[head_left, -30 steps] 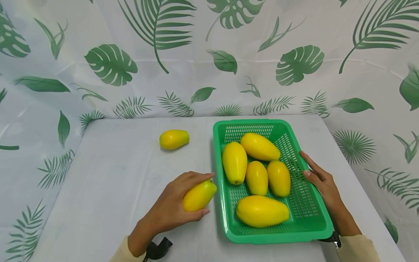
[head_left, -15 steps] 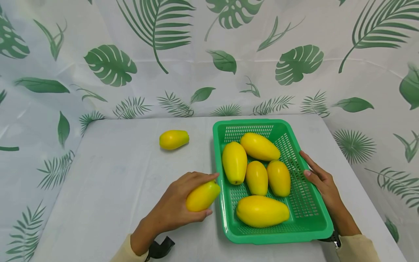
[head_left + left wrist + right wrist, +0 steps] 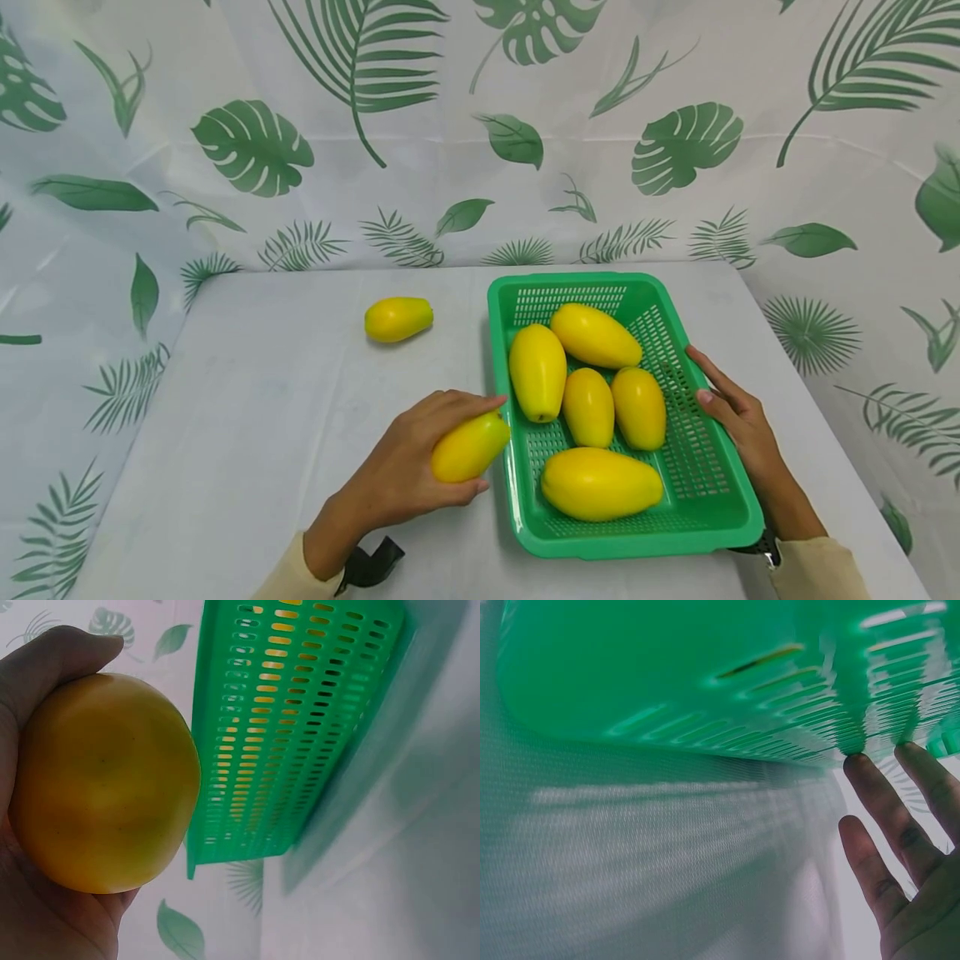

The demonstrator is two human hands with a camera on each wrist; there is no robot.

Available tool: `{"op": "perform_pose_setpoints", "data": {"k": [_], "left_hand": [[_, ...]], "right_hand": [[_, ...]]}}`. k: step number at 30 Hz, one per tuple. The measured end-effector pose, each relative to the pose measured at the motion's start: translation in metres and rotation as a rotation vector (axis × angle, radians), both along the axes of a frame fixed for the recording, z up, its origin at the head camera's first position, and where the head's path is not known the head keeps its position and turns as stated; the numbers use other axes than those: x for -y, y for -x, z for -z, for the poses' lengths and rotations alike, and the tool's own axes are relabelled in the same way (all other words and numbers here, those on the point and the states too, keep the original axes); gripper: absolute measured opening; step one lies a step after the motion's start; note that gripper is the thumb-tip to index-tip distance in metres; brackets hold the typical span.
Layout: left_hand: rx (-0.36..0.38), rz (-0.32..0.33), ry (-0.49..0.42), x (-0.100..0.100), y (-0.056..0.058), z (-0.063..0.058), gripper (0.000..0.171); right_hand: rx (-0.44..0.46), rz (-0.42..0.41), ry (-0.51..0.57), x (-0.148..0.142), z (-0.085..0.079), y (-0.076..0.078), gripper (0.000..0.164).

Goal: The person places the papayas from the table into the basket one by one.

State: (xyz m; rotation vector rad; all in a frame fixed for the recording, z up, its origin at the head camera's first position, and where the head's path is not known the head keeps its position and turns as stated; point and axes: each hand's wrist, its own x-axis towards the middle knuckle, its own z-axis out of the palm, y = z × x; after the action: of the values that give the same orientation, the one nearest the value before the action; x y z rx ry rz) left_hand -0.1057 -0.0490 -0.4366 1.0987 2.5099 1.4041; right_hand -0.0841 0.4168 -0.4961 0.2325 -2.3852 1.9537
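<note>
My left hand grips a yellow papaya with a greenish tip, thumb on one side and fingers on the other. The papaya is at the left rim of the green plastic basket, held off the table beside the slotted wall in the left wrist view. Several yellow papayas lie in the basket, among them a large one at the near end. My right hand rests against the basket's right side, thumb at the rim. Its fingers are nearly straight in the right wrist view, with fingertips at the slotted wall.
Another yellow papaya lies on the white-covered table, back and left of the basket. A leaf-patterned sheet hangs behind the table and along both sides. A black strap shows at the left wrist.
My left hand has moved slightly right with the papaya, bringing its tip to overlap the basket's left rim. The right hand and the basket have stayed put.
</note>
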Motion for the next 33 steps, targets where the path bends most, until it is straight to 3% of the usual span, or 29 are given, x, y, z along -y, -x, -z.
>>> {"op": "perform_pose_setpoints", "data": {"k": [16,33], "left_hand": [[-0.116,0.126,-0.007,-0.025,0.008,-0.014,0.079],[-0.199,0.182,0.027,-0.042,0.012,-0.026,0.08]], "right_hand": [[0.005,-0.005,-0.009,-0.001,-0.001,0.0,0.057],[0.012,-0.002,-0.009,-0.001,-0.002,0.0,0.057]]}}
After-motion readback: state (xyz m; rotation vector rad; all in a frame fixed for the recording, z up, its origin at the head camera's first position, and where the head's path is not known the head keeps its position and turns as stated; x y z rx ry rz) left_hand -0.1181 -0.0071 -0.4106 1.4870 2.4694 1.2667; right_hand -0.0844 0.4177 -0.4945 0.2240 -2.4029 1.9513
